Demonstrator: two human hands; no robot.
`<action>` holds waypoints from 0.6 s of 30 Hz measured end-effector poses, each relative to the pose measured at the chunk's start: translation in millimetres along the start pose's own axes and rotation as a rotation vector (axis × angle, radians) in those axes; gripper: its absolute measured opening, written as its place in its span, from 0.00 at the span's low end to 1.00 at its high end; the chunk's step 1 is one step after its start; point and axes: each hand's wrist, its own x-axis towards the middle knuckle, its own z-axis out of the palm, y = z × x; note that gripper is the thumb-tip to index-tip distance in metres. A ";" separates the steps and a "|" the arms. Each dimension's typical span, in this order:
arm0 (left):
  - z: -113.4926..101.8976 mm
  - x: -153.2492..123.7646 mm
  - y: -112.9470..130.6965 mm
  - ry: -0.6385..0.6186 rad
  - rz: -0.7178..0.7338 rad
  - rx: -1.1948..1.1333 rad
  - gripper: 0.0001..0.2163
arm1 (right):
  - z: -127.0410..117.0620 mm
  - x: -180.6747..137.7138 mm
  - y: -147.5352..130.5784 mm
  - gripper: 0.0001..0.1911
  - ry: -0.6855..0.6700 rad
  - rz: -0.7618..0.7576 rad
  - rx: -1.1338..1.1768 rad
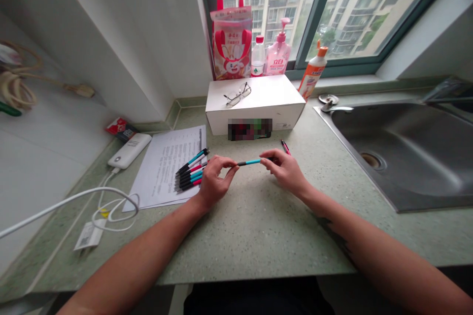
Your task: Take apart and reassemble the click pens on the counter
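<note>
A blue pen with a dark grip (253, 162) is stretched level between my two hands above the counter. My left hand (218, 177) pinches its dark end between thumb and fingertips. At the other end, my right hand (283, 170) closes its fingers round the pen, partly covering it. Beside my left hand, several pens (190, 172) in blue, white, red and black lie side by side on printed sheets (162, 157). One red and black pen (285, 147) lies on the counter just beyond my right hand.
Behind my hands stands a white box (258, 103) with eyeglasses (237, 94) on top. A steel sink (406, 157) is set into the counter at right. On the left lie a white power bank (129, 150) and a looped white cable (118, 197). Bottles and a bag (232, 49) stand by the window.
</note>
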 end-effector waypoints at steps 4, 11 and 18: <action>3.3 -2.6 -0.3 -0.064 -0.014 -0.024 0.03 | 2.9 2.7 1.2 0.22 0.096 0.123 0.330; 11.1 -6.3 -1.5 -0.130 0.089 -0.025 0.03 | 14.5 -0.9 2.8 0.36 0.078 0.203 0.467; 9.8 -4.9 -2.1 -0.141 0.049 0.016 0.04 | 18.5 -4.3 0.6 0.38 0.082 0.152 0.462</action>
